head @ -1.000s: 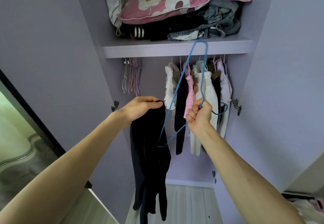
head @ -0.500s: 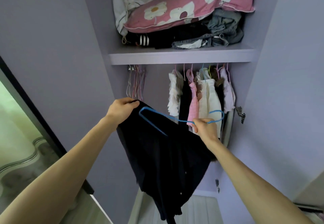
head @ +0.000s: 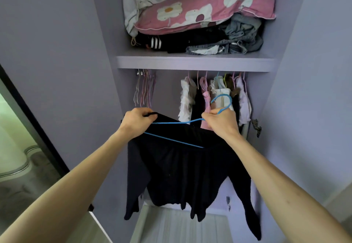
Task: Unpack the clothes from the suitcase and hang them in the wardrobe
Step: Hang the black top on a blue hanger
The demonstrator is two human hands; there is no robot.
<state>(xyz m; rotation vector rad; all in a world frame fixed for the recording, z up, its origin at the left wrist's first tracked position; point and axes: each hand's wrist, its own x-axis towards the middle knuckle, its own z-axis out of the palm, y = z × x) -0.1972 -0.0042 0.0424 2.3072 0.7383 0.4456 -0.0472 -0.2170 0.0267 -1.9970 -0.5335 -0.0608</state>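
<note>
Right now both arms reach out toward the open wardrobe (head: pixel 167 90). The left hand (head: pixel 138 121) is on the left, and its fingers are curled in tight. They pinch the top edge of the black piece of clothing (head: pixel 181 170), right where the left end of the blue hanger (head: pixel 171 140) meets it. The right hand (head: pixel 221 121) is on the right, with its fingers curled round the thin wire of the hanger, just under the hook. I cannot tell if it holds some of the cloth too. The hook sticks up above that hand.

The black piece of clothing is stretched between the two hands and hangs down from them. It is in front of the low part of the wardrobe, near the person, and its ragged ends dangle above the pale wood floor (head: pixel 181 227). One blue wire of the hanger lies across the top of the cloth. The hanger is not on the rail yet.

Farther back, other clothes (head: pixel 185 100) hang in a row on the right, white, pink and black ones. On the left of the rail hang some bare hangers (head: pixel 144 90), bunched close together. Above them is a shelf (head: pixel 192 62). On the shelf sits a pile of folded clothes (head: pixel 190 41), and a pink pillow (head: pixel 209 8) with big white flowers lies on top of the pile.
</note>
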